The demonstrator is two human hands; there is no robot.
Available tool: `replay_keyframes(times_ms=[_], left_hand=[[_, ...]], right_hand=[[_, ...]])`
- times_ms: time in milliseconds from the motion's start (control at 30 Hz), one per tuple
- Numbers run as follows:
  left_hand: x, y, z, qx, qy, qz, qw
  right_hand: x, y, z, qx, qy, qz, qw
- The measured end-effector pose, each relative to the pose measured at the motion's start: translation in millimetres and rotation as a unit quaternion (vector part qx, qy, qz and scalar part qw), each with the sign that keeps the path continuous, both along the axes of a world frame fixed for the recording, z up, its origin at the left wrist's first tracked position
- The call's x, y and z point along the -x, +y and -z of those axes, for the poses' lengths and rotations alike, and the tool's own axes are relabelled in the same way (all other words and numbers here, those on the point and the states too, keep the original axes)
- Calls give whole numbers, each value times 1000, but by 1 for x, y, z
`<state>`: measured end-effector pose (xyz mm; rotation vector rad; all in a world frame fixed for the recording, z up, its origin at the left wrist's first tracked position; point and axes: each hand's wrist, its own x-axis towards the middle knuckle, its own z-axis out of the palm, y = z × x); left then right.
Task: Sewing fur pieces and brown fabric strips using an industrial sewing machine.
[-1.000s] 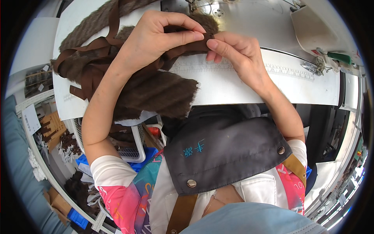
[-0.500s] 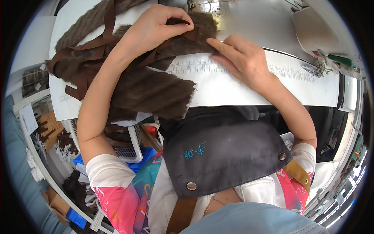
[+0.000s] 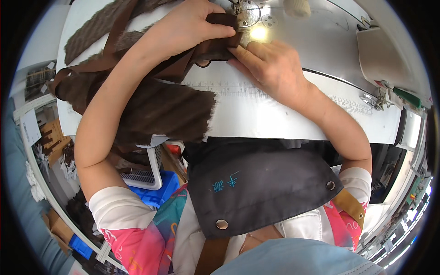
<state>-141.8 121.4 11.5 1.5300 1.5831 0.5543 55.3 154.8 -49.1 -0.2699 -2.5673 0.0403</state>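
Dark brown furry fabric (image 3: 167,107) lies in folds on the white sewing table, with smooth brown ribbon (image 3: 176,66) strewn over it. My left hand (image 3: 195,27) is closed, thumb against fingers, on the ribbon's folded end beside the sewing machine's needle area (image 3: 236,7). Close to it, my right hand (image 3: 272,66) pinches the ribbon's near corner between thumb and forefinger; its other fingers are curled. Under my left hand the layers of fabric and ribbon are partly hidden.
A printed ruler scale (image 3: 330,98) runs along the table (image 3: 275,117). The metal machine bed (image 3: 307,41) shines at the back right. Beneath the table's left part are a white plastic basket (image 3: 156,167) and a blue bin (image 3: 162,188). A furry strip (image 3: 94,34) lies far left.
Both hands have come closer together, up by the needle area. The furry fabric has shifted slightly left, and my right fingers now pinch the ribbon. A light shines on the machine bed.
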Motion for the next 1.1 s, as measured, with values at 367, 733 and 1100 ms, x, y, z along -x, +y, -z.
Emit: replay_keyframes(times_ms=[367, 733, 1100], left_hand=[[0, -4, 18, -40, -7, -78, 996], [0, -5, 28, -89, -27, -68, 993], [-2, -40, 12, -360, 321, 161, 861]], right_hand=[[-6, 2, -5, 4, -37, 20, 999], [-3, 25, 0, 16, 91, 4, 996], [0, 27, -11, -47, -19, -15, 999]])
